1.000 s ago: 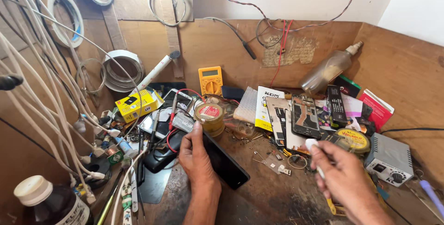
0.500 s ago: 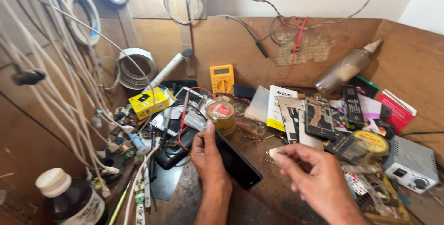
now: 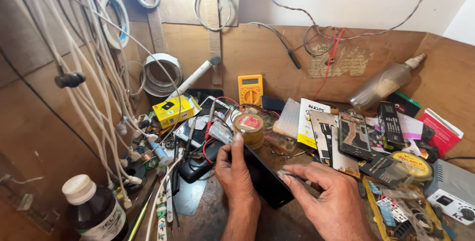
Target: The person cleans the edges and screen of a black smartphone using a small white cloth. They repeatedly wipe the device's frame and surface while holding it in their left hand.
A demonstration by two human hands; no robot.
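Observation:
My left hand (image 3: 236, 170) grips a black smartphone (image 3: 269, 183) by its left edge, holding it flat on the wooden bench with the dark screen up. My right hand (image 3: 326, 197) pinches a thin tool with a white tip (image 3: 284, 174) and rests that tip at the phone's right edge. The tool's handle is hidden inside my fingers. A round yellow tin with a red label (image 3: 250, 127) stands just beyond my left thumb.
A yellow multimeter (image 3: 250, 90) leans on the back wall. Opened phones (image 3: 353, 133), small boxes and a glass bottle (image 3: 385, 83) crowd the right side. White cables (image 3: 94, 82) hang at the left over a dark bottle with a white cap (image 3: 94, 209). A grey power unit (image 3: 452, 191) sits far right.
My right hand has moved left from the right side of the bench to the phone, bringing the white-tipped tool to its edge. The view has shifted left. My left hand kept its hold.

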